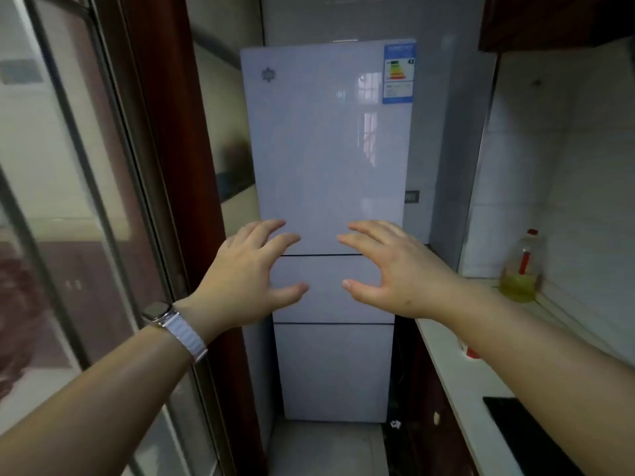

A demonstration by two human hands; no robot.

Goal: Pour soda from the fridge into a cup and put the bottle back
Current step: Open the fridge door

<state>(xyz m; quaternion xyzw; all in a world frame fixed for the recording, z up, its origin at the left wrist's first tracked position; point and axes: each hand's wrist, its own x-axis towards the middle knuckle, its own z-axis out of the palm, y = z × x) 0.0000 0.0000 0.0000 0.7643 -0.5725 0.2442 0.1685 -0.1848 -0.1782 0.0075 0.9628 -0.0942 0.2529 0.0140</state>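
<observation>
A tall white fridge (326, 159) with three closed doors stands straight ahead at the end of a narrow kitchen. Both my hands are raised in front of it at about the seam between the top and middle doors. My left hand (247, 273), with a watch on its wrist, has its fingers spread and holds nothing. My right hand (388, 269) mirrors it, fingers spread and empty. Whether either hand touches the door cannot be told. No soda bottle or cup is in sight.
A white counter (457, 369) runs along the right wall, with a bottle of yellow oil (520, 269) at its far end and a black hob (515, 424) nearer me. A sliding glass door (86, 201) in a dark wooden frame lines the left side. A dark wall cabinet (556, 18) hangs top right.
</observation>
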